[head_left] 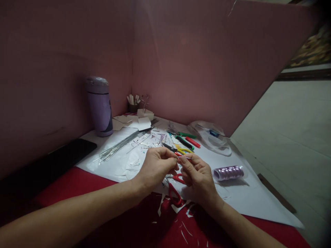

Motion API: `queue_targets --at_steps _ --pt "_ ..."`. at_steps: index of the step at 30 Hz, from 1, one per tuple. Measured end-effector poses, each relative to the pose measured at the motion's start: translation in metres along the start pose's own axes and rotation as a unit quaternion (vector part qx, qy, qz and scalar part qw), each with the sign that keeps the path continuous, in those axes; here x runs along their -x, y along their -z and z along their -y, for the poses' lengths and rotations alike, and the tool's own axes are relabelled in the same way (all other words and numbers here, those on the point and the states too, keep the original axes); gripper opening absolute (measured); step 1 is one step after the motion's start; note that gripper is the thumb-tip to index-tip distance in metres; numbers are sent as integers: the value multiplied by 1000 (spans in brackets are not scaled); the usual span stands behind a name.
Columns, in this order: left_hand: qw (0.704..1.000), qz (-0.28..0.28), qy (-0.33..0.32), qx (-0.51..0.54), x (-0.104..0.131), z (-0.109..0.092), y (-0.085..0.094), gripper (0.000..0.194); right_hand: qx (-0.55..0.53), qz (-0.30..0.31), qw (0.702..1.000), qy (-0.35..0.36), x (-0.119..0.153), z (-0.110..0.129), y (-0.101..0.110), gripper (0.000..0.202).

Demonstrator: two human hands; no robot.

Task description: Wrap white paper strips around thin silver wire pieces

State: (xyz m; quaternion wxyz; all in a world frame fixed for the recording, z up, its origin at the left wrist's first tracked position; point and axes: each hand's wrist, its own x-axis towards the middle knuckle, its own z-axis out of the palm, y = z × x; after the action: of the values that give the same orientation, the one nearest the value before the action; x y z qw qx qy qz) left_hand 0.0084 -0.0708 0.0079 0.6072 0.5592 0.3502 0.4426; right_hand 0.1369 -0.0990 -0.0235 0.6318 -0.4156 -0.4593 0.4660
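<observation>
My left hand (156, 163) and my right hand (198, 174) meet fingertip to fingertip above the front part of the white sheet (252, 196). Both are closed in a pinch. A thin pale sliver shows at the fingertips; it is too small to name. Below and between the hands lie scissors (175, 194) with red handles, partly covered by the fingers. Just beyond the fingertips are pliers (184, 151) with yellow handles. Right of my right hand, a spool of shiny purple thread (229, 173) rests on its side.
Behind are green-handled pliers (186, 142), a red-cased tool (192, 142) and a plastic bag (219, 146). Thin metal wires (120, 146) lie left among scraps. A purple bottle (99, 106) and a dark flat object (82, 147) stand and lie left. Pink walls (181, 69) enclose the back.
</observation>
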Motion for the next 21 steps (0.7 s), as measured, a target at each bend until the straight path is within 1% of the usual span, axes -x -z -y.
queue_targets --at_steps 5,10,13,15,17,21 --pt "999 37 37 15 1 -2 2 3 -4 27 1000 -8 -1 3 2 25" --pt "997 70 21 3 -1 -3 6 5 -20 36 999 -19 -3 4 5 22" --pt "996 75 37 19 -1 -5 7 4 -33 44 998 -29 -3 4 6 22" --pt "996 72 45 37 -1 -5 6 4 -29 45 998 -31 -3 4 6 22" --pt "997 57 41 43 0 -3 5 5 -23 43 998 -34 -3 4 4 23" --pt "1000 21 5 12 -1 3 4 4 -18 29 999 -41 -1 2 -3 25"
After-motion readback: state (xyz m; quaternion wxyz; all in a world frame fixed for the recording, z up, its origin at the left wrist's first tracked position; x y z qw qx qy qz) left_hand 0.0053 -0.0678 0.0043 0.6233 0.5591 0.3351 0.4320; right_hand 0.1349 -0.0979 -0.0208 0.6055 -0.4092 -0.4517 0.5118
